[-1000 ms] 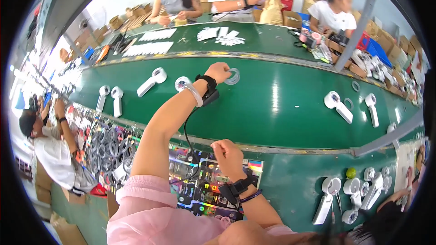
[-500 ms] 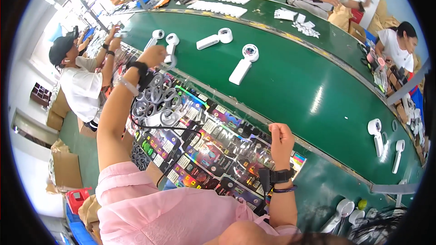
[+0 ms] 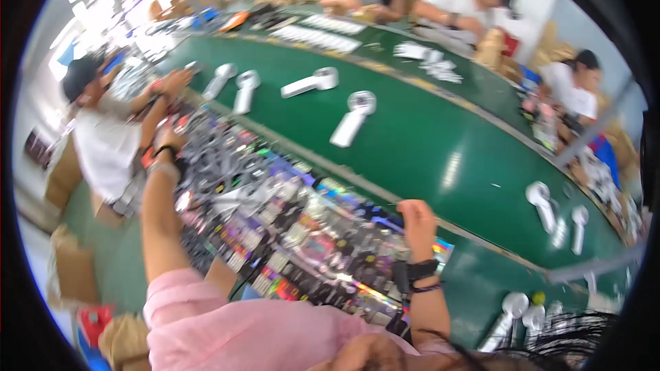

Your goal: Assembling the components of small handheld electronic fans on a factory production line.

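We take the green conveyor belt (image 3: 412, 144) as landmark. Below its left part, our left hand (image 3: 170, 137) is near the grey rings (image 3: 230, 161), which lie along its near side, presumably for short reach; blur keeps us from telling its opening or contents. Our right hand (image 3: 418, 225), by the belt's near edge, has bent fingers; we cannot tell how closed. White handheld fans (image 3: 352, 121) lie flat on the belt, likely for stability; its widest gap is right of centre.

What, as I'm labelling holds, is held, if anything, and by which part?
The left hand is too blurred to tell what, if anything, it holds; nothing shows in the right hand.
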